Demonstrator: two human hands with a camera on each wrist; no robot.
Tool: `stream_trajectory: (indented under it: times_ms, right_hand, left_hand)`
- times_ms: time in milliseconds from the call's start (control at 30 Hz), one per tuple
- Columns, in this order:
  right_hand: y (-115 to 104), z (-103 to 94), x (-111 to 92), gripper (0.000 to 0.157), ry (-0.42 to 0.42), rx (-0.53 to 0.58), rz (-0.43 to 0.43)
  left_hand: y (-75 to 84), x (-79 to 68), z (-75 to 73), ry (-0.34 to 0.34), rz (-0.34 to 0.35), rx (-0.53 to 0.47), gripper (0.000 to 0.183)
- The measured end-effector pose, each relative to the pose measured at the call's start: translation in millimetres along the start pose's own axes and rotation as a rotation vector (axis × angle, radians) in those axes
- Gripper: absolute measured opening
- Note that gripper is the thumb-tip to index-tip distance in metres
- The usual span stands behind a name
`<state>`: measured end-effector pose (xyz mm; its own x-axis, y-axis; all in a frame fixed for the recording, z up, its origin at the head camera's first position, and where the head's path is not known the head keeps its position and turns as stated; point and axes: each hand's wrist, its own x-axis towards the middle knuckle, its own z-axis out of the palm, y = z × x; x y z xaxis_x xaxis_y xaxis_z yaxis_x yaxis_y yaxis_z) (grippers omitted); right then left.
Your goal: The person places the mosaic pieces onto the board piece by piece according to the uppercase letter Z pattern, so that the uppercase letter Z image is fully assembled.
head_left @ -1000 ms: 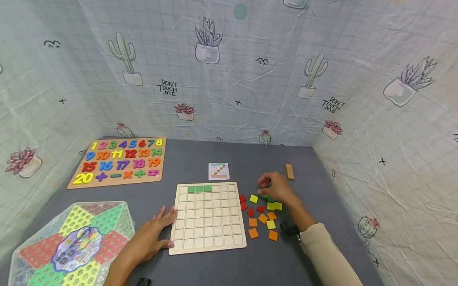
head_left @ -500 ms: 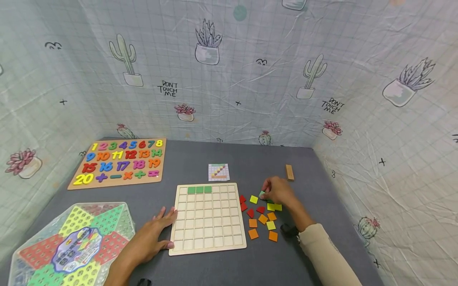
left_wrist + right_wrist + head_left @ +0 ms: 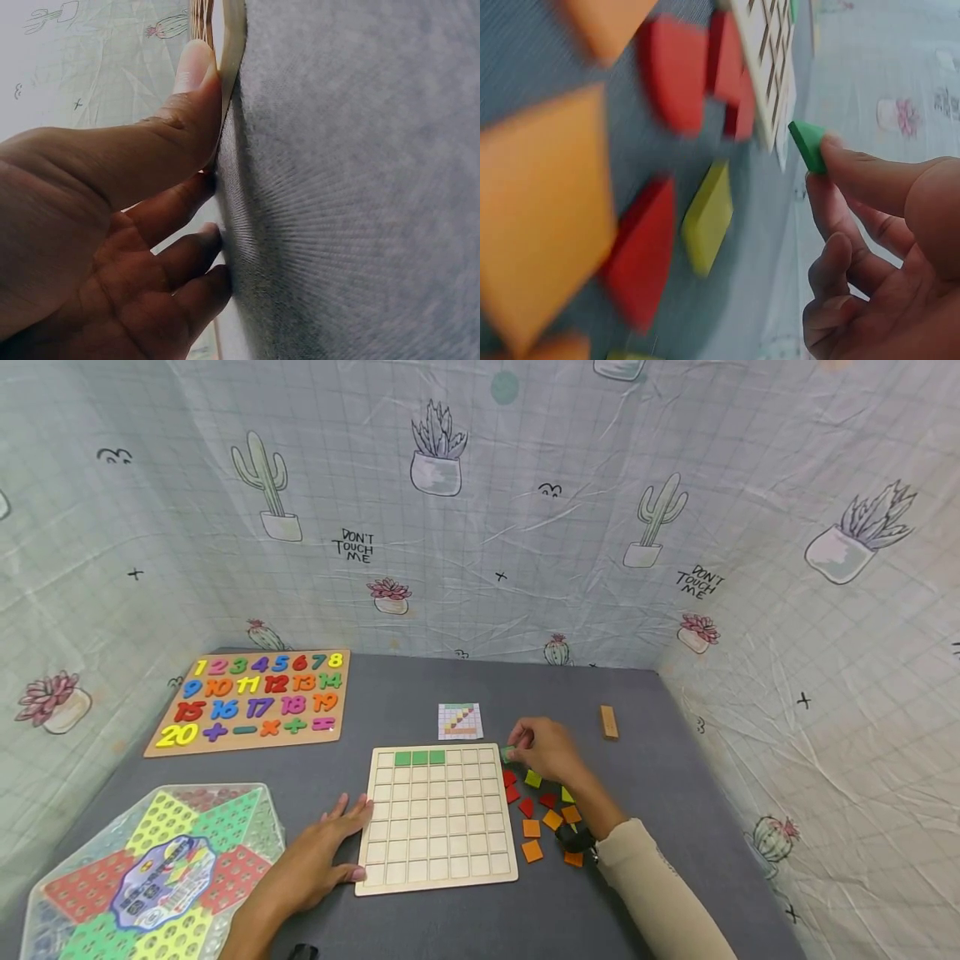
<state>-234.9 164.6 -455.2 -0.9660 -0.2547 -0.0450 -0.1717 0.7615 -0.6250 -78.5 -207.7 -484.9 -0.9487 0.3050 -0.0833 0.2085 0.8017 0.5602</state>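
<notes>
My right hand [image 3: 547, 750] pinches a small green square tile [image 3: 810, 147] between thumb and forefinger. It holds the tile just off the top right corner of the wooden grid board [image 3: 437, 864]. Spread out along the board's left edge lies my left hand [image 3: 318, 856], its thumb at the lower left corner. In the left wrist view, the left thumb [image 3: 196, 71] rests against the board's edge. A row of green tiles [image 3: 420, 758] sits in the board's top row. Under and beside the right hand lie red tiles [image 3: 676, 75], a yellow tile [image 3: 709, 217] and orange tiles [image 3: 531, 828].
Behind the board is a small pattern card [image 3: 460, 722]. A wooden block [image 3: 608, 722] lies at the back right. To the left are a number puzzle board [image 3: 251, 702] and a clear-edged hexagonal game box [image 3: 90, 885]. Printed cloth [image 3: 495, 510] hangs around the table.
My right hand has picked a green tile from the pile and carried it left toward the board's top right corner. The left hand has stayed put.
</notes>
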Motion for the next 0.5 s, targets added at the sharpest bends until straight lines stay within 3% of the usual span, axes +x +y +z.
stream_trajectory:
  times_ms: [267, 500]
  right_hand:
    - [-27.1, 24.2, 21.2, 0.011, -0.051, 0.087, -0.043]
    - [-37.0, 46.6, 38.4, 0.012, -0.083, 0.140, -0.072]
  left_hand:
    - [0.8, 1.2, -1.1, -0.009, -0.006, -0.003, 0.095]
    - [0.9, 0.5, -0.4, 0.004, 0.004, 0.001, 0.094]
